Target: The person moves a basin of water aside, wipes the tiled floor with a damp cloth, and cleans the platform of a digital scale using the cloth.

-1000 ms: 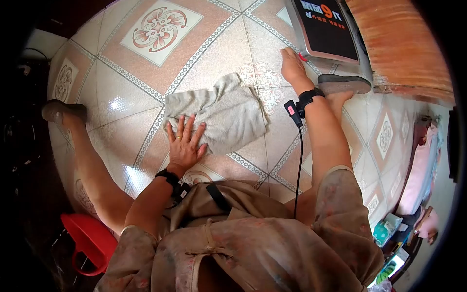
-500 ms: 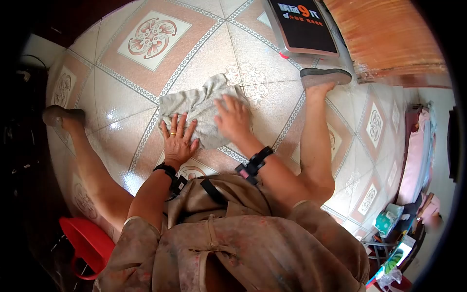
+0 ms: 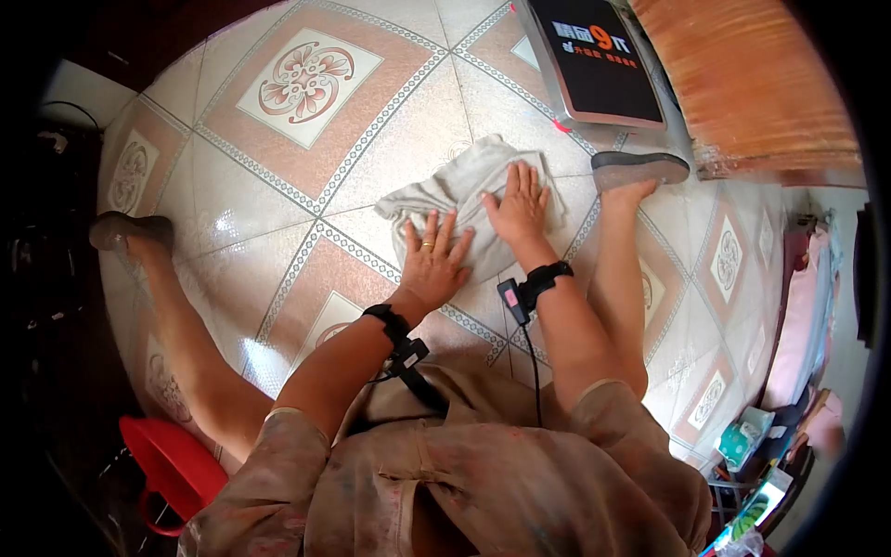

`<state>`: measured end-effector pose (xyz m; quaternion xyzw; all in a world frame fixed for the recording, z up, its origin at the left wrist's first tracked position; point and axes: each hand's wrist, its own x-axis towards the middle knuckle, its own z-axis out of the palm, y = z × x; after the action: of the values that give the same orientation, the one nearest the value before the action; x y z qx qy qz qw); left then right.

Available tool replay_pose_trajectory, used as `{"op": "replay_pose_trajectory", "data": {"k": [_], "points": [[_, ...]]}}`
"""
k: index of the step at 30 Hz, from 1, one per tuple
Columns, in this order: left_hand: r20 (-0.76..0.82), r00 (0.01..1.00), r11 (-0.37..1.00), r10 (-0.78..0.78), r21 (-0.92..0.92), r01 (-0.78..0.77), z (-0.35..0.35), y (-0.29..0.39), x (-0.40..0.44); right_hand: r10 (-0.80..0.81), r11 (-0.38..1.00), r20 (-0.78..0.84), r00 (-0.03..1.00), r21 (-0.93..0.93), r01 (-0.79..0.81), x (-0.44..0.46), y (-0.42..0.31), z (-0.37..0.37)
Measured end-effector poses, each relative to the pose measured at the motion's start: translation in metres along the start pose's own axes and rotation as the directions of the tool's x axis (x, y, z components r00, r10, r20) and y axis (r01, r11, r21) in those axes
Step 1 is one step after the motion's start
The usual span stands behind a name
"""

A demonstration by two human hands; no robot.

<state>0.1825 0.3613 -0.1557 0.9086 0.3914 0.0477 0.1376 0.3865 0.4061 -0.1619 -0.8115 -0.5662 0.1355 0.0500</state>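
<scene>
- Patterned tile floor (image 3: pixel 399 121) filled most of my head-camera feed, with glare on its left side and wooden furniture (image 3: pixel 756 88) at the upper right.
- Near that furniture sat a black-topped box (image 3: pixel 594 79); a red container (image 3: pixel 176 459) lay at the lower left, well apart from the hands.
- On the feed I found the pale grey cloth (image 3: pixel 466 188) on the floor, near the middle of the view, its top creased and its far edge uneven.
- Its place had just changed: against the tile lines it had slid to the right, baring floor at its left.
- The right hand (image 3: pixel 522 212) had changed place too. I had seen it out by the black-topped box, then blurred over the cloth; now it lay on the cloth's right part, fingers pointing away from the body.
- The left hand (image 3: pixel 432 265) had travelled along with the cloth and lay over its near left part.
- Neither grip was closed: both hands were flat, the left with fingers spread, the right with its thumb held out, and I saw no fold pinched in either.
- I took the change to mean that both palms now shared the pressing and steering of the cloth, rather than the left alone. How hard they bore down, I could not tell.
</scene>
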Motion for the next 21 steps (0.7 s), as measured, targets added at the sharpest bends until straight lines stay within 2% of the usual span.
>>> {"op": "replay_pose_trajectory", "data": {"k": [4, 8, 9, 11, 14, 16, 21], "points": [[-0.027, 0.999, 0.999, -0.03, 0.01, 0.031, 0.0, -0.012, 0.048, -0.122, 0.99, 0.028, 0.992, -0.069, 0.123, 0.075, -0.019, -0.005], [-0.084, 0.989, 0.989, -0.124, 0.065, 0.129, 0.001, -0.053, 0.086, -0.312, 0.949, 0.058, 0.948, -0.021, 0.314, 0.152, -0.093, 0.009], [-0.103, 0.985, 0.985, -0.139, 0.085, 0.148, -0.003, -0.07, 0.089, -0.376, 0.923, 0.049, 0.925, -0.073, 0.378, 0.164, -0.11, 0.013], [-0.132, 0.981, 0.979, -0.141, 0.127, 0.158, -0.012, -0.1, 0.086, -0.381, 0.924, 0.015, 0.924, -0.009, 0.381, 0.166, -0.12, 0.013], [-0.157, 0.984, 0.983, -0.085, 0.151, 0.109, -0.019, -0.118, 0.064, -0.391, 0.92, -0.091, 0.916, -0.009, 0.392, 0.146, -0.107, 0.026], [-0.117, 0.991, 0.985, -0.061, 0.153, 0.079, -0.022, -0.115, 0.044, -0.364, 0.931, -0.155, 0.918, -0.029, 0.364, 0.103, -0.088, 0.029], [-0.003, 0.999, 0.991, 0.045, 0.126, -0.044, -0.03, -0.083, -0.029, -0.359, 0.933, -0.126, 0.925, -0.046, 0.356, 0.0, -0.067, 0.038]]}}
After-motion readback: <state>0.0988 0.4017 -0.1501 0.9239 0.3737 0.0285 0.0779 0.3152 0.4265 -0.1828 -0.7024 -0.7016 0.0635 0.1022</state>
